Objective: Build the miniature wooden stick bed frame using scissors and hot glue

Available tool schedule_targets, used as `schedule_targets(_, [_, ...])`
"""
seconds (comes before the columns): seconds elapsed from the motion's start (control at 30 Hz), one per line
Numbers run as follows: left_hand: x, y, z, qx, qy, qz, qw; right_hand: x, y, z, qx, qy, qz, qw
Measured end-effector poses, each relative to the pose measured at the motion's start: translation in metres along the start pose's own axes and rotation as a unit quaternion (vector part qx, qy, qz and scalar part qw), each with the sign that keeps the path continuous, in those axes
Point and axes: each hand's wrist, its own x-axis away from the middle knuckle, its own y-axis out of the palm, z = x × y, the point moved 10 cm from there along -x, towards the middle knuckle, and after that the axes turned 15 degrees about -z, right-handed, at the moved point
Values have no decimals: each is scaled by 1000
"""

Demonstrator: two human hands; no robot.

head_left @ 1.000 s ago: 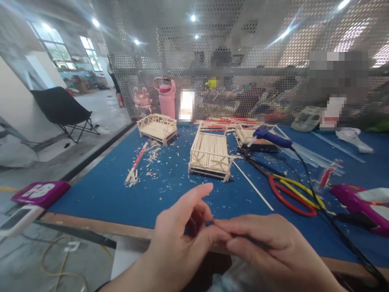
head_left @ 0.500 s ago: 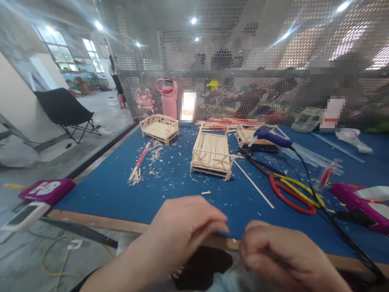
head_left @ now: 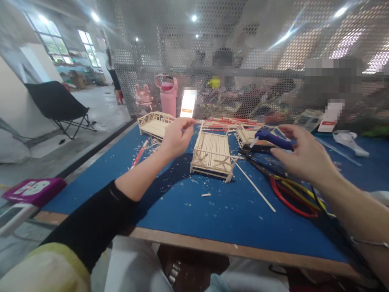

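Observation:
My left hand [head_left: 178, 138] is raised over the table, fingers loosely bent and slightly apart, with nothing visible in them. Just right of its fingertips stands a small bed-like frame of thin wooden sticks [head_left: 212, 148]. My right hand [head_left: 305, 152] is spread around the handle end of a blue hot glue gun [head_left: 272, 138]; thumb and fingers stay apart, and contact is hard to make out. The glue gun lies over another stick frame [head_left: 243, 137]. A third, bench-like stick frame [head_left: 153, 123] is partly hidden behind my left hand.
Red-and-yellow-handled pliers [head_left: 291, 198] lie below my right hand, near a dark cable. One loose stick [head_left: 255, 184] and wood shavings are scattered about. Red and plain sticks [head_left: 234, 123], a lit phone [head_left: 187, 106] and a pink bottle [head_left: 168, 97] stand along the mesh partition [head_left: 146, 56].
Both hands have moved forward from the table's front edge: the left toward the middle stick frame, the right to the glue gun, its fingers opening from a curl.

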Motion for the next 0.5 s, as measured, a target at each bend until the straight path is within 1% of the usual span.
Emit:
schedule_targets(0.07, [4, 14, -4, 8, 18, -36, 999, -15, 1, 9, 53, 21, -7, 998])
schedule_targets(0.13, [11, 23, -2, 2, 51, -69, 996, -32, 10, 26, 95, 51, -35, 994])
schedule_targets(0.2, [17, 26, 3, -7, 77, -85, 993, -48, 23, 48, 107, 89, -70, 988])
schedule_targets(0.27, [20, 26, 8, -13, 89, -87, 992, -59, 34, 65, 100, 102, -91, 985])
schedule_targets(0.37, [21, 28, 11, -12, 87, -101, 991, -68, 39, 74, 87, 86, -87, 989])
schedule_targets(0.43, [22, 33, 9, -4, 83, -118, 990, -69, 37, 77, 76, 77, -73, 991])
schedule_targets(0.5, [22, 36, 5, -6, 82, -131, 988, -68, 30, 77, 59, 65, -46, 995])
